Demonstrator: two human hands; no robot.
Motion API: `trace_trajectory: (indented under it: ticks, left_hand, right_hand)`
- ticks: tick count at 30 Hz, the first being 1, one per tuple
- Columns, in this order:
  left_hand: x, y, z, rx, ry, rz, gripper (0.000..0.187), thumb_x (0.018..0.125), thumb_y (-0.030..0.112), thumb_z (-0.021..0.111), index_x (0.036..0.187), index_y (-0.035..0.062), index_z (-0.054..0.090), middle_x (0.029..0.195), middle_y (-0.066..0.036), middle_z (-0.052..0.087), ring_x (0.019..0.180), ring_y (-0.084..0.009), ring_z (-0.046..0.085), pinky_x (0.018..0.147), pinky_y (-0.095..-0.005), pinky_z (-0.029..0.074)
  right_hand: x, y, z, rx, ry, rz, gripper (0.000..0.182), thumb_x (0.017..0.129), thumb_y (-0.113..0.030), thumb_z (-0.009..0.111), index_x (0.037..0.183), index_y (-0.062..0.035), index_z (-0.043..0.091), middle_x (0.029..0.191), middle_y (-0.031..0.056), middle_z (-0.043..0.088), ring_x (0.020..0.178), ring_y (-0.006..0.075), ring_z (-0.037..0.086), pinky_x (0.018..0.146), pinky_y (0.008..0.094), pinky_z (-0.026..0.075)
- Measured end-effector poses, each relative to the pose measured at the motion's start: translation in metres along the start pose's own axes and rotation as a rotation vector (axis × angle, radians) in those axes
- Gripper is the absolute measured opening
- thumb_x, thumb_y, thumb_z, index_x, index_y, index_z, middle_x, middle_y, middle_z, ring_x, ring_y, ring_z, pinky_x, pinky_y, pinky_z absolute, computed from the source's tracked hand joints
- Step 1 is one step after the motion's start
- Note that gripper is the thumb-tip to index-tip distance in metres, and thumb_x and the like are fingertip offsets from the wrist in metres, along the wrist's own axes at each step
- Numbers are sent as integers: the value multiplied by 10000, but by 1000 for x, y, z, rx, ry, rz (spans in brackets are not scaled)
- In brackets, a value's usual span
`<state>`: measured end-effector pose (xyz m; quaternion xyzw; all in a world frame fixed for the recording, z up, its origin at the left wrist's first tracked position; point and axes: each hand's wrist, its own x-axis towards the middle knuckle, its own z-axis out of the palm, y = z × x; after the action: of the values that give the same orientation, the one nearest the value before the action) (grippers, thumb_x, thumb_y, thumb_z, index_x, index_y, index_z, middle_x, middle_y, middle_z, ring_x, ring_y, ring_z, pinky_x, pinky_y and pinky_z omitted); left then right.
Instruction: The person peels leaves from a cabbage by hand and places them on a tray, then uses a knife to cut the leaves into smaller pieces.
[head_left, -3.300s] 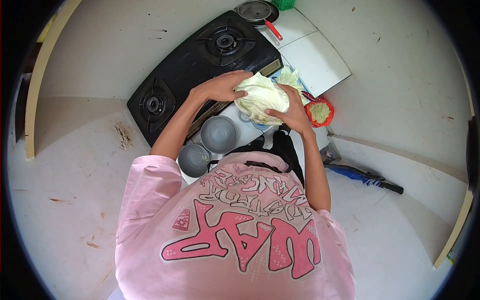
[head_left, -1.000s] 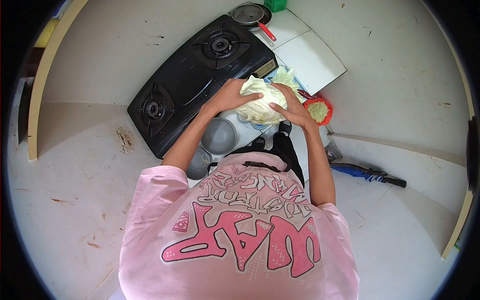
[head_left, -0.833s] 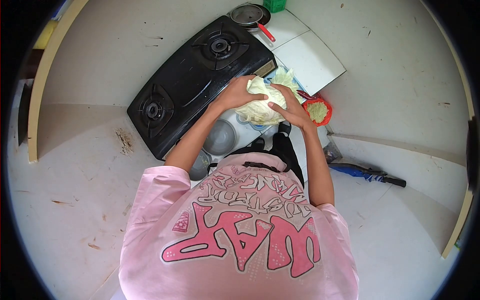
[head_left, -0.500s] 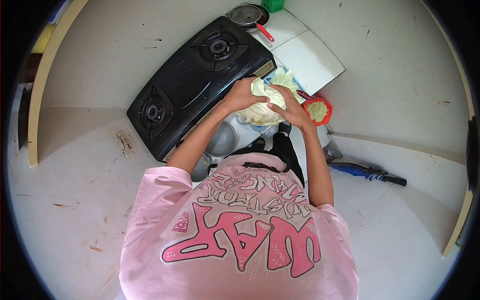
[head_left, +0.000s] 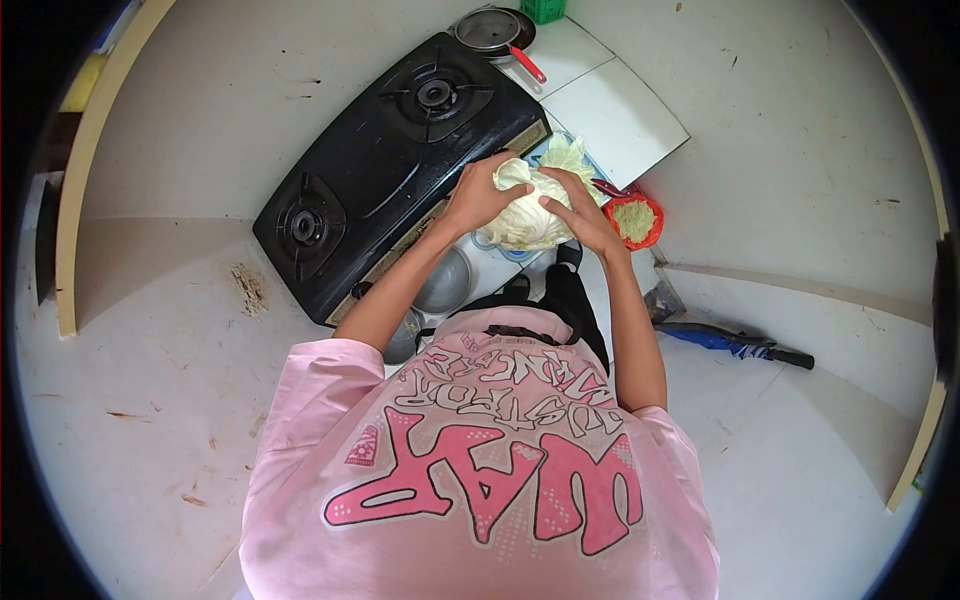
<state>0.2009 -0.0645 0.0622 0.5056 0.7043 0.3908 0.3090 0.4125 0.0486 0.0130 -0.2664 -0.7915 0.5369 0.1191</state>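
Both hands are closing tighter on the cabbage than a moment ago: the left hand is cupping its stove side, the right hand pressing opposite, working the leaves above the desk edge beside the stove.

Pale, crinkled, matt leaf on the cabbage. Glossy black top, dark metal burners on the gas stove. Dull grey metal on the bowl. Shiny orange-red plastic on the small basket. Soft pink cloth, printed, on the shirt. Smooth white counter.
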Motion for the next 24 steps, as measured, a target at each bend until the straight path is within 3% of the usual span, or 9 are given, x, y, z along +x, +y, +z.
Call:
trace_trajectory:
  ticks: [6, 9, 14, 18, 21, 24]
  left_hand:
    - [-10, 2, 1, -3, 47, 134, 310, 912, 169, 862, 1140, -7, 745, 993, -161, 792, 895, -178, 753, 837, -347, 580]
    - [-17, 5, -1, -70, 46, 54, 310, 912, 163, 865, 1145, -6, 750, 1016, -155, 792, 907, -157, 742, 848, -332, 580]
    - [-19, 17, -11, 96, -42, 18, 544, 858, 232, 913, 1294, -5, 689, 1116, -216, 786, 1039, -330, 780, 920, -404, 589]
    - [-8, 14, -12, 249, -74, 57, 716, 805, 291, 942, 1368, -28, 633, 1169, -274, 767, 1147, -463, 731, 974, -475, 574]
    - [-4, 16, -10, 246, -50, 32, 737, 786, 239, 934, 1360, -93, 612, 1176, -352, 727, 1140, -493, 712, 971, -497, 567]
    - [0, 17, -8, 241, -31, 27, 732, 787, 219, 929, 1366, -97, 611, 1159, -357, 731, 1133, -498, 713, 980, -501, 566]
  right_hand:
    - [2, -1, -1, 106, 20, 51, 688, 997, -458, 696, 1564, -96, 551, 1589, 199, 490, 1520, 362, 435, 1281, 433, 304]
    - [3, -3, -1, 86, 10, 49, 683, 1007, -462, 687, 1572, -104, 549, 1596, 191, 487, 1527, 352, 428, 1284, 428, 298]
    - [-3, -2, 1, 106, 11, 36, 693, 996, -476, 699, 1564, -108, 555, 1608, 200, 475, 1540, 365, 414, 1288, 441, 298]
    - [-4, -3, 5, 25, 38, 2, 620, 1056, -414, 666, 1582, -109, 542, 1595, 187, 488, 1523, 342, 436, 1282, 428, 301]
    - [-6, -4, 11, -33, 124, -20, 614, 1059, -387, 691, 1582, -104, 536, 1605, 198, 475, 1526, 356, 428, 1281, 439, 310]
    - [-14, -6, 25, -103, 232, -62, 620, 1055, -359, 718, 1586, -102, 526, 1613, 207, 463, 1533, 376, 414, 1282, 457, 315]
